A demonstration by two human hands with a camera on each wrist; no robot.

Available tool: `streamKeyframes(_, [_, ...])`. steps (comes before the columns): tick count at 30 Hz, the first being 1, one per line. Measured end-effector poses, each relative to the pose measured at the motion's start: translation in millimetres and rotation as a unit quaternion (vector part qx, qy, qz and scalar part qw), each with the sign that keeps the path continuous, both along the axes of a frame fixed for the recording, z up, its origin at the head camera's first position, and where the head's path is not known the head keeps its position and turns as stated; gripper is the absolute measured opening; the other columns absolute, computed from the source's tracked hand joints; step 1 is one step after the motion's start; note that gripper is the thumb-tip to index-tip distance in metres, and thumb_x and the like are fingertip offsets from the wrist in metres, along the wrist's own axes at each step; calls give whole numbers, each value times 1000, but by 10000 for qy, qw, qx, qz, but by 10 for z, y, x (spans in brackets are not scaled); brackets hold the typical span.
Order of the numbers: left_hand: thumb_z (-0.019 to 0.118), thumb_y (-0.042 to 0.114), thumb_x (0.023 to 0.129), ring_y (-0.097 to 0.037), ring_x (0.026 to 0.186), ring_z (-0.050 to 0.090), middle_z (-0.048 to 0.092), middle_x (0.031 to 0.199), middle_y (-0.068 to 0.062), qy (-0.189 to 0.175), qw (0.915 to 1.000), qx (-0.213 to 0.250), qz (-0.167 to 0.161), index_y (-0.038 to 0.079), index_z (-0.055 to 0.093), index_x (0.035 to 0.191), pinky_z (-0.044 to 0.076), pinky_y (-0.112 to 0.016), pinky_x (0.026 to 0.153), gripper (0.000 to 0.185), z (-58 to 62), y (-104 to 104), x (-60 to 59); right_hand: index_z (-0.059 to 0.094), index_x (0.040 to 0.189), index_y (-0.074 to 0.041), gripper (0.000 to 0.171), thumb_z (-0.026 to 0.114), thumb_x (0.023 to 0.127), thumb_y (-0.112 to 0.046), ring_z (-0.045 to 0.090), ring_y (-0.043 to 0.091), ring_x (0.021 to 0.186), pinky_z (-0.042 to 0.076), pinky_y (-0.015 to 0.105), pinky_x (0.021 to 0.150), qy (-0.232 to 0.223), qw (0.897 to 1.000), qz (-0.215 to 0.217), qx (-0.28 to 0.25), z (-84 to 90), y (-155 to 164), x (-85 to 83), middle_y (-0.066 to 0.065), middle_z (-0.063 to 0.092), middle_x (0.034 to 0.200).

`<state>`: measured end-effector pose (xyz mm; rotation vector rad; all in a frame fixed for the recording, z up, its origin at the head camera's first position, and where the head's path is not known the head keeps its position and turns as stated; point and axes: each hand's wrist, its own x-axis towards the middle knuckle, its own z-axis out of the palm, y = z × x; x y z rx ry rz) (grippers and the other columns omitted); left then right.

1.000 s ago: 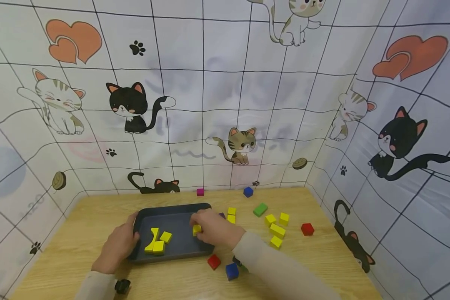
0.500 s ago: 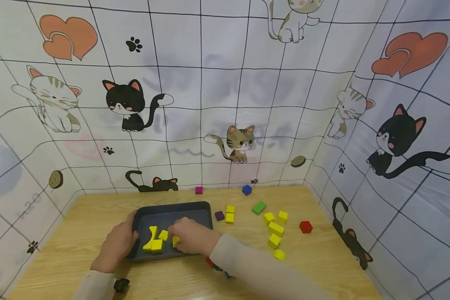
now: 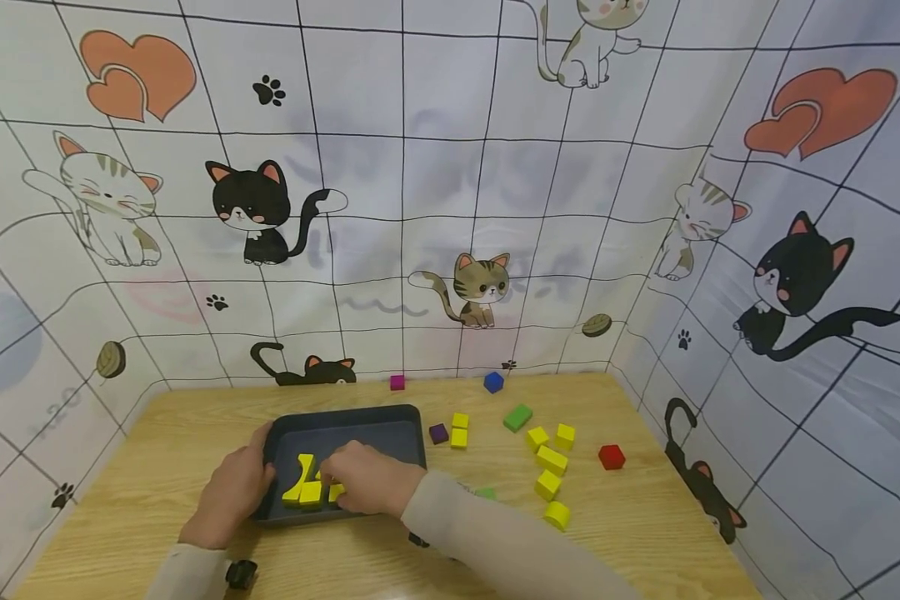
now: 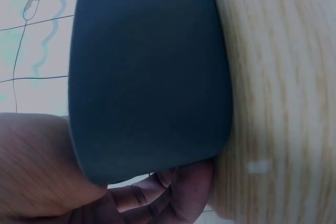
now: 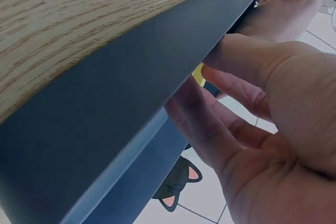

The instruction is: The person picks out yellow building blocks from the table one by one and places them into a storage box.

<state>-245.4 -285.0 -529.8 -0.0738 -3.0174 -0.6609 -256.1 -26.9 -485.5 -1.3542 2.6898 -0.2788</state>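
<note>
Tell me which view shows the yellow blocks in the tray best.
The head view: the yellow blocks lie grouped in the tray, beside the right hand. The right wrist view shows only a yellow sliver past the fingers. The left wrist view shows none.

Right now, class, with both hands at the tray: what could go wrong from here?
The right hand works tight against the yellow blocks in the dark tray; it may knock them askew. The sleeve lies near a green block and might sweep it along. If the left hand slips, the tray may slide.
</note>
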Motion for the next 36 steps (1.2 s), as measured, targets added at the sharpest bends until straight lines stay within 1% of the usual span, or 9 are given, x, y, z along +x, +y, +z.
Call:
streamKeyframes(9, [67, 4, 105, -35, 84, 71, 76, 115, -39, 61, 10000, -20, -20, -11, 35, 172, 59, -55, 72, 76, 10, -1, 16, 87, 132, -17, 33, 93, 100, -14, 76, 1, 110, 59, 12, 95, -26, 9999, -34, -128, 29, 48, -1, -6, 86, 128])
streamKeyframes(14, [67, 5, 106, -41, 90, 76, 76, 119, -40, 98, 9999, -51, -21, -10, 35, 172, 61, -58, 76, 75, -1, 4, 22, 86, 135, -17, 35, 92, 101, -16, 78, 2, 114, 60, 13, 97, 94, 9998, -98, -108, 39, 102, 0, -5, 86, 132])
streamKeyframes(17, [67, 5, 106, -42, 91, 77, 75, 118, -41, 64, 10000, -58, -21, -10, 34, 172, 61, -60, 76, 76, -8, -3, 17, 85, 136, -17, 35, 92, 101, -17, 77, 4, 117, 60, 14, 97, 158, 9997, -166, -96, 48, 151, -12, -3, 85, 134])
streamKeyframes(21, [67, 5, 107, -39, 88, 75, 74, 119, -41, -19, 10000, -53, -2, -10, 33, 173, 60, -58, 74, 76, -6, -2, 5, 85, 137, -18, 35, 92, 102, -19, 78, 7, 116, 61, 15, 94, 98, 9993, -319, -186, 82, 252, -32, -2, 83, 136])
streamKeyframes(24, [67, 5, 107, -38, 88, 74, 74, 120, -41, -46, 10000, -75, 13, -10, 32, 174, 60, -57, 74, 77, -2, 9, -5, 86, 137, -20, 34, 91, 103, -20, 77, 7, 115, 62, 17, 94, -36, 9982, -508, -305, 110, 347, -55, -2, 83, 136])
streamKeyframes(27, [67, 6, 107, -38, 90, 75, 75, 121, -42, -41, 9999, -101, 14, -10, 32, 174, 61, -58, 76, 77, -8, 14, -5, 86, 136, -22, 34, 91, 103, -21, 74, 7, 112, 62, 19, 93, -86, 9968, -718, -347, 119, 438, -91, -1, 82, 134])
streamKeyframes(32, [67, 6, 106, -39, 90, 75, 75, 120, -41, -6, 9999, -128, 7, -10, 33, 173, 62, -58, 76, 77, -10, 16, -1, 85, 137, -23, 33, 89, 104, -24, 65, 7, 101, 59, 19, 85, -17, 9948, -953, -350, 124, 591, -180, 0, 79, 129])
streamKeyframes(34, [67, 5, 106, -38, 87, 74, 75, 117, -40, 6, 9999, -127, -1, -10, 33, 173, 61, -58, 75, 77, -12, 12, 1, 84, 137, -22, 33, 89, 105, -26, 64, 7, 101, 58, 20, 85, -27, 9937, -1049, -390, 131, 655, -218, 0, 78, 129])
streamKeyframes(36, [67, 5, 106, -37, 85, 73, 75, 115, -39, 20, 9999, -116, -8, -10, 33, 173, 61, -57, 73, 77, -14, 9, 2, 84, 138, -21, 33, 88, 106, -27, 67, 10, 104, 61, 23, 89, -40, 9921, -1159, -474, 134, 719, -259, 1, 78, 130])
